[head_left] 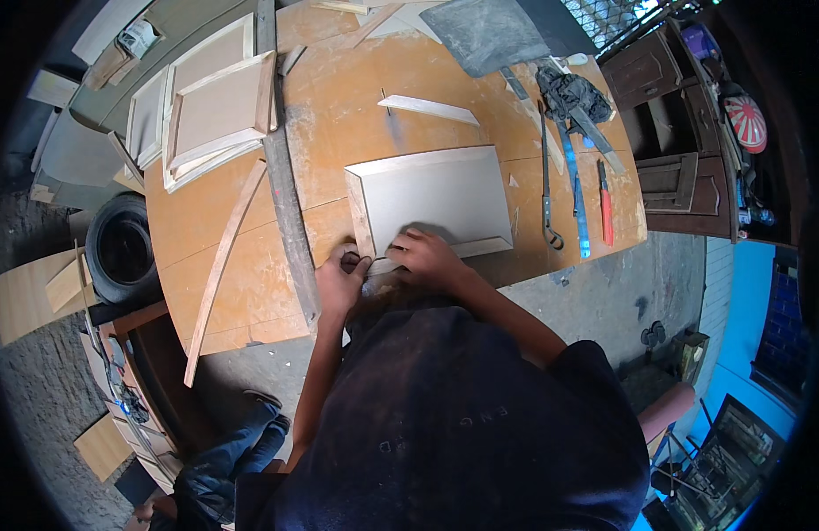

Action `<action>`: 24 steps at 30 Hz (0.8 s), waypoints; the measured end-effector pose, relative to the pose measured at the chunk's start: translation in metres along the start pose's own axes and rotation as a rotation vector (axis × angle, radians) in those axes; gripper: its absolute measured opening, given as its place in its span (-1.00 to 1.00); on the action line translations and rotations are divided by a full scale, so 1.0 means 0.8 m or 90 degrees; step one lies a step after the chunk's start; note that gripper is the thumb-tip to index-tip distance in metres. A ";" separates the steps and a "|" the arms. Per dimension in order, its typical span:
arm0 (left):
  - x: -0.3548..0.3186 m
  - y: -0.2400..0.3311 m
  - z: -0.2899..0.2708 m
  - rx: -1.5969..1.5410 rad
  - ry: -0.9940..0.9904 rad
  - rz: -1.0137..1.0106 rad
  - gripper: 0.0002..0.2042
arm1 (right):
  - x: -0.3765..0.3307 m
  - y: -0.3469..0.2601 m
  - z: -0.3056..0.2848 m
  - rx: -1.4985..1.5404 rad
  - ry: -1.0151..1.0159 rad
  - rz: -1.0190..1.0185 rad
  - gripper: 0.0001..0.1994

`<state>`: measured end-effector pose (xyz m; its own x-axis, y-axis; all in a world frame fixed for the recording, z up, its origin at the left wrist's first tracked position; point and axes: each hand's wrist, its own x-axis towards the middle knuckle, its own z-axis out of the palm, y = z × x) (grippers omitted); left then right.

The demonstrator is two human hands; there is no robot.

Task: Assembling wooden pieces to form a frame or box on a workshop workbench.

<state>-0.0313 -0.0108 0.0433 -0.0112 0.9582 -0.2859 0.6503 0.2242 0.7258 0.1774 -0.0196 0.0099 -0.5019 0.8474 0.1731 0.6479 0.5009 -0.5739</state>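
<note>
A shallow wooden frame with a pale flat panel (pixel 440 199) lies on the worktable in front of me. At its near left corner, my left hand (pixel 338 279) is closed in a pinch, touching or nearly touching the wood; what sits between the fingertips is too small to make out. My right hand (pixel 425 258) curls over the frame's near rail, its fingertips resting on the inner side by the panel. Part of that rail is hidden under the hand.
Orange-brown worktable (pixel 330 168) carries a long dark bar (pixel 290 195), a thin wood strip (pixel 223 270), stacked frames (pixel 219 106) and a short angled strip (pixel 427 109). At right lie a blue hacksaw blade-like strip (pixel 576 195), a red-handled tool (pixel 607 208) and a dark metal rod (pixel 546 177).
</note>
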 end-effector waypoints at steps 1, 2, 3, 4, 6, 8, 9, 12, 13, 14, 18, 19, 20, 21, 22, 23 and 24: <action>0.000 -0.001 -0.001 -0.002 0.001 0.005 -0.77 | -0.001 -0.001 -0.003 0.001 -0.001 0.000 -0.65; 0.000 -0.002 -0.001 -0.001 0.000 0.003 -0.77 | -0.003 -0.001 -0.007 0.019 0.014 0.002 -0.64; -0.001 -0.003 -0.002 -0.023 -0.003 -0.004 -0.77 | -0.005 -0.002 -0.013 0.036 0.030 0.005 -0.62; -0.002 -0.005 -0.002 -0.046 -0.005 -0.012 -0.78 | -0.008 -0.003 -0.020 0.036 0.029 0.004 -0.62; -0.002 -0.011 -0.003 -0.052 0.000 0.006 -0.78 | -0.017 -0.005 -0.035 0.019 0.004 0.047 -0.57; -0.004 -0.018 -0.004 -0.056 0.004 0.024 -0.77 | -0.031 -0.002 -0.041 0.030 0.003 0.069 -0.53; -0.004 -0.023 -0.004 -0.070 -0.008 0.036 -0.76 | -0.038 0.001 -0.045 0.040 0.003 0.092 -0.50; -0.007 -0.022 -0.009 -0.087 -0.033 0.052 -0.73 | -0.062 0.011 -0.062 -0.036 0.005 0.156 -0.42; -0.008 -0.020 -0.010 -0.089 -0.044 0.057 -0.70 | -0.069 0.015 -0.070 -0.036 0.005 0.158 -0.42; -0.009 -0.020 -0.011 -0.089 -0.045 0.057 -0.70 | -0.076 0.018 -0.078 -0.043 0.003 0.198 -0.41; -0.011 -0.015 -0.012 -0.081 -0.054 0.078 -0.63 | -0.104 0.032 -0.097 -0.095 -0.023 0.300 -0.36; -0.011 -0.012 -0.013 -0.084 -0.058 0.091 -0.59 | -0.110 0.034 -0.102 -0.095 -0.021 0.302 -0.36; -0.012 -0.010 -0.014 -0.083 -0.059 0.092 -0.59 | -0.115 0.036 -0.107 -0.088 -0.017 0.331 -0.37; -0.013 -0.008 -0.014 -0.086 -0.072 0.094 -0.55 | -0.120 0.038 -0.111 -0.080 -0.013 0.359 -0.37; -0.014 -0.005 -0.016 -0.089 -0.084 0.095 -0.52 | -0.125 0.041 -0.113 -0.080 -0.012 0.359 -0.37; -0.014 -0.002 -0.018 -0.088 -0.083 0.095 -0.52 | -0.130 0.043 -0.115 -0.089 0.004 0.377 -0.37; -0.014 0.002 -0.020 -0.045 -0.105 0.127 -0.48 | -0.134 0.046 -0.116 -0.098 0.020 0.395 -0.36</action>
<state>-0.0424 -0.0180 0.0577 0.2396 0.9441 -0.2263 0.5722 0.0510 0.8185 0.3082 -0.0759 0.0443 0.0082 0.9916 -0.1292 0.8887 -0.0665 -0.4537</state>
